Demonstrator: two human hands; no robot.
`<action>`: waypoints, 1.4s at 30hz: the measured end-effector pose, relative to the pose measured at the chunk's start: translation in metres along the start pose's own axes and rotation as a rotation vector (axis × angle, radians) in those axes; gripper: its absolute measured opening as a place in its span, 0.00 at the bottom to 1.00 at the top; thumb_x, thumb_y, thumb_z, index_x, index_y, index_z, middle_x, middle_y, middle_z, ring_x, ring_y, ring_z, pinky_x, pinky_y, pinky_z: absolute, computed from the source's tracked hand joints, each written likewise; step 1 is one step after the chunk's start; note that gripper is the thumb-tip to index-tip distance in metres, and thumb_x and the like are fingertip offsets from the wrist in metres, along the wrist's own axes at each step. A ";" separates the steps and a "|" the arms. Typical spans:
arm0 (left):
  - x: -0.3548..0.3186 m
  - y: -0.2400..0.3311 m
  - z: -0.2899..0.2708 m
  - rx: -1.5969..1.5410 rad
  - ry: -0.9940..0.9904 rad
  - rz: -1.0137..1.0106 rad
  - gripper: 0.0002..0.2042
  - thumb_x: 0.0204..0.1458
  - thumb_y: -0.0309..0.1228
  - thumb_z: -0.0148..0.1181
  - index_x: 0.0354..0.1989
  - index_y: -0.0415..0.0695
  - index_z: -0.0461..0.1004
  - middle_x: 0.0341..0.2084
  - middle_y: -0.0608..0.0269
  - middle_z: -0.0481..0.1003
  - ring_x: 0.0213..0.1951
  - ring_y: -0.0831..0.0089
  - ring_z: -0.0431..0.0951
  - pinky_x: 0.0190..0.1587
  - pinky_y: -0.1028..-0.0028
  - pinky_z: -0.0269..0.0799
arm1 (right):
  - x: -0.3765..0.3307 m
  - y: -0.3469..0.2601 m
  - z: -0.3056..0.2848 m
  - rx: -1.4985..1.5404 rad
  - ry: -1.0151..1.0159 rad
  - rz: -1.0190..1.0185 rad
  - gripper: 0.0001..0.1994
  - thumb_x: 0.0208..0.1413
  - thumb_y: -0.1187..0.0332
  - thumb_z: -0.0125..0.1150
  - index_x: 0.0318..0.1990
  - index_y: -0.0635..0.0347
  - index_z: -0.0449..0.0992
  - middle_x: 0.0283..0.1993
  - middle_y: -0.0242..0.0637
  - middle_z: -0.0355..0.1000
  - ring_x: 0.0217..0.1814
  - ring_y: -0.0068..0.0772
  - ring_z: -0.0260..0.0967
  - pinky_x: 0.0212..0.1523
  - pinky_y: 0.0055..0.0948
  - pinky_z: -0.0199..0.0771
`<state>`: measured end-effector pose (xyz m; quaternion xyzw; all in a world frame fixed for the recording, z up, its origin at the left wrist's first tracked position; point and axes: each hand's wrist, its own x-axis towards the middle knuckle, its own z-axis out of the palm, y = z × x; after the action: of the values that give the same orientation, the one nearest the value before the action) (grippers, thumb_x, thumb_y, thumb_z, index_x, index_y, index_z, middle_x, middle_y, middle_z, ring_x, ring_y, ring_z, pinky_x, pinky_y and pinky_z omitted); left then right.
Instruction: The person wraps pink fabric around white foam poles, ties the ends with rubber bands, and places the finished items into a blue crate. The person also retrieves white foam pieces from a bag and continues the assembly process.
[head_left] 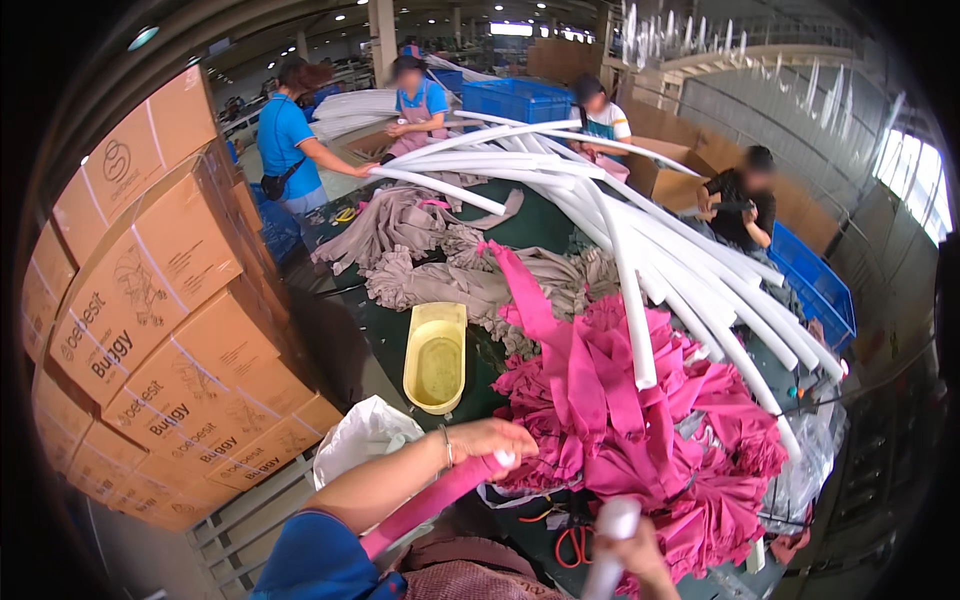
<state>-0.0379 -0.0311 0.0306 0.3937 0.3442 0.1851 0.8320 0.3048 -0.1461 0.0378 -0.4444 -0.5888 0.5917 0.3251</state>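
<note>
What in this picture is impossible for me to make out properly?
All in the head view:
- White foam tube in the right hand: blurred, and its lower end is cut off by the bottom edge.
- Pink fabric sleeve by the left hand: its lower end is hidden behind the blue shirt sleeve.
- White plastic bag: its folds hide any contents.
- Blue crate at the back: too distant to tell its contents.

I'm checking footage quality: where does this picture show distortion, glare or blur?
Head view: fisheye curvature bends the stacked cartons at left; the windows at right glare white; the white tube in the right hand looks softly blurred, perhaps from motion.
</note>
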 end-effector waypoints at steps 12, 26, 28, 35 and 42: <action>0.047 0.044 0.064 0.182 0.312 0.409 0.12 0.58 0.41 0.60 0.36 0.43 0.75 0.27 0.73 0.74 0.30 0.84 0.74 0.35 0.80 0.71 | 0.110 -0.007 0.106 0.757 -0.058 0.003 0.26 0.50 0.82 0.60 0.59 0.61 0.64 0.50 0.36 0.70 0.53 0.31 0.69 0.54 0.31 0.69; 0.031 -0.053 0.106 0.496 0.159 0.079 0.16 0.47 0.37 0.66 0.32 0.35 0.72 0.14 0.65 0.72 0.13 0.76 0.73 0.16 0.74 0.68 | 0.120 0.034 0.010 1.223 0.469 0.161 0.03 0.47 0.72 0.57 0.30 0.59 0.72 0.25 0.36 0.70 0.26 0.34 0.68 0.34 0.35 0.74; 0.029 -0.056 0.108 0.567 0.182 0.132 0.15 0.47 0.36 0.66 0.33 0.35 0.72 0.14 0.65 0.72 0.13 0.76 0.73 0.16 0.74 0.68 | 0.117 0.045 -0.002 1.207 0.488 0.117 0.03 0.48 0.71 0.58 0.30 0.58 0.72 0.25 0.34 0.71 0.25 0.32 0.68 0.31 0.34 0.74; -0.020 -0.063 0.106 0.875 0.280 0.149 0.25 0.43 0.42 0.69 0.47 0.39 0.75 0.34 0.51 0.80 0.37 0.67 0.81 0.41 0.68 0.75 | 0.117 0.153 -0.105 1.047 0.724 -0.204 0.13 0.57 0.60 0.59 0.24 0.53 0.69 0.18 0.34 0.68 0.18 0.33 0.65 0.25 0.32 0.69; -0.073 -0.089 0.073 1.033 0.654 -0.009 0.23 0.39 0.40 0.71 0.44 0.44 0.74 0.33 0.50 0.79 0.36 0.56 0.80 0.39 0.64 0.75 | 0.096 0.005 0.012 0.532 0.387 0.049 0.23 0.64 0.49 0.52 0.53 0.61 0.72 0.30 0.28 0.68 0.24 0.21 0.65 0.22 0.24 0.70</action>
<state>-0.0331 -0.1674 0.0250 0.6676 0.6287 0.1020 0.3854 0.2572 -0.0640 0.0176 -0.4619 -0.3301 0.6370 0.5214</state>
